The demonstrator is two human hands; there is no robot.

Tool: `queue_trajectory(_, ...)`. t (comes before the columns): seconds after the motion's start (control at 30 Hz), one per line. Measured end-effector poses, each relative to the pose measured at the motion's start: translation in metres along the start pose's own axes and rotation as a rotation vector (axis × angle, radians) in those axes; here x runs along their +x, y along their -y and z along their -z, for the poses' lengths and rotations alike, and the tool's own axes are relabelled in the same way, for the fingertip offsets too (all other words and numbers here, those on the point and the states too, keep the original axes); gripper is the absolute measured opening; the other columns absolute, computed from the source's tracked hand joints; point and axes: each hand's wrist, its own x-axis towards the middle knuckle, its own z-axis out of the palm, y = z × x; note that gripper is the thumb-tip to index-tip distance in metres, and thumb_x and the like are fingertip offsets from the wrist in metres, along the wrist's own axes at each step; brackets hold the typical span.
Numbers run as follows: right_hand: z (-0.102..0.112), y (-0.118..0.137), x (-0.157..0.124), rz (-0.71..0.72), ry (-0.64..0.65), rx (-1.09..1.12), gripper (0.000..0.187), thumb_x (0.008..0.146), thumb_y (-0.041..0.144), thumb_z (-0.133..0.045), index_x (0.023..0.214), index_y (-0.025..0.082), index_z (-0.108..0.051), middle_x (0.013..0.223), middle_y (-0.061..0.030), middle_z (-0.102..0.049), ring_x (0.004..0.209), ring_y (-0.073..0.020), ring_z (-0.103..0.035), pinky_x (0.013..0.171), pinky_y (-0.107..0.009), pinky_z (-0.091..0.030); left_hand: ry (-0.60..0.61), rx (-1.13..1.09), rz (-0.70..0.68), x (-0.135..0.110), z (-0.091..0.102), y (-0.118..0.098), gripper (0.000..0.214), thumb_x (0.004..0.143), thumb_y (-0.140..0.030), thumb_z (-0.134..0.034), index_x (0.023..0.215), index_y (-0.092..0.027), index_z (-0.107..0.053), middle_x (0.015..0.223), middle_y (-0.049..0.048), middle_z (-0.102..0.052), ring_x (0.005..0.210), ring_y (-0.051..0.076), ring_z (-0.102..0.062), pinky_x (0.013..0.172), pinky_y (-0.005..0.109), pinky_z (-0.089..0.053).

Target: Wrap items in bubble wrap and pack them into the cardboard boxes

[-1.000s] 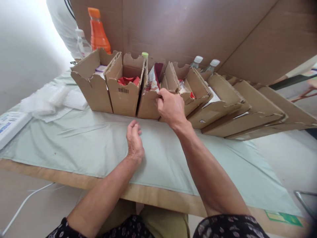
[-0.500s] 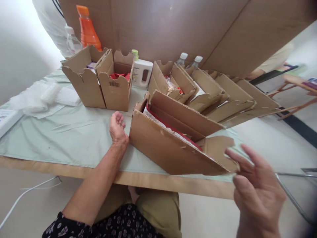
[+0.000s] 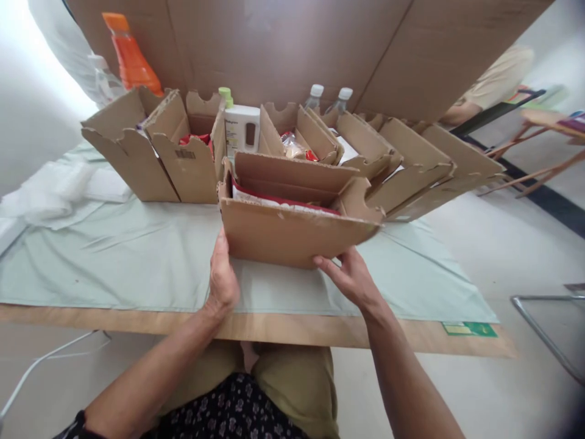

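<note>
An open-topped cardboard box [image 3: 292,235] is between my two hands in the middle of the table. Inside it stands a red-edged packet [image 3: 283,201] with a white patterned side; the rest of its contents is hidden. My left hand [image 3: 223,274] presses against the box's left end, its fingers partly behind the corner. Around the lower right corner my right hand [image 3: 350,277] grips the box, thumb on the front face and the other fingers hidden beneath or behind. The right end looks slightly raised off the cloth.
Behind stand more cardboard boxes [image 3: 167,177], a white jug [image 3: 240,131], an orange bottle [image 3: 132,61] and two white-capped bottles [image 3: 314,97]. Bubble wrap [image 3: 59,192] lies left on the green tablecloth [image 3: 150,262]. A green card [image 3: 468,329] sits at the front edge. Another person's arm [image 3: 489,82] shows at upper right.
My right hand has come in from the right and taken hold of the box's right end. The box has turned to lie more squarely before me and shifted back, away from the front edge.
</note>
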Motion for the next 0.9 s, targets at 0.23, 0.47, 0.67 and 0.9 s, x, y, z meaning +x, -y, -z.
queue_trajectory(0.23,-0.032,-0.025,0.031,0.016,-0.089,-0.042,0.045,0.084,0.061,-0.064,0.106,0.021,-0.06,0.097,-0.0096,-0.072,0.086,-0.0261,-0.065,0.078,-0.041,-0.053,-0.032,0.065,-0.038,0.025,-0.006,-0.005,0.046,0.106,-0.053,-0.046,0.137,-0.026,-0.066,0.156,0.0048,-0.058,0.154,0.021,-0.043,0.132,0.037,-0.025)
queue_trajectory(0.47,-0.051,-0.045,0.022,0.056,-0.13,-0.519,0.04,0.085,0.061,-0.055,0.09,0.021,-0.062,0.1,-0.0174,-0.071,0.107,-0.0392,-0.062,0.086,-0.053,-0.047,0.011,0.035,0.2,0.013,0.022,-0.021,0.038,0.091,-0.034,-0.073,0.126,-0.023,-0.069,0.14,0.0113,-0.068,0.141,0.03,-0.057,0.125,0.048,-0.038)
queue_trajectory(0.67,-0.052,-0.05,0.022,0.068,-0.109,-0.602,0.043,0.088,0.062,-0.051,0.092,0.021,-0.064,0.103,-0.0171,-0.07,0.11,-0.0397,-0.06,0.088,-0.051,-0.044,-0.298,0.534,-0.21,0.122,0.11,-0.068,0.051,0.077,-0.008,-0.076,0.125,-0.022,-0.064,0.152,0.0106,-0.058,0.151,0.028,-0.043,0.133,0.047,-0.022)
queue_trajectory(0.9,-0.05,-0.05,0.023,0.066,-0.111,-0.602,0.042,0.087,0.063,-0.05,0.087,0.022,-0.061,0.097,-0.0155,-0.07,0.104,-0.0383,-0.062,0.085,-0.05,-0.045,-0.536,0.622,-0.124,0.216,0.175,-0.08,0.012,0.097,-0.028,-0.063,0.091,-0.017,-0.065,0.151,0.0002,-0.059,0.165,0.034,0.004,0.131,0.056,-0.002)
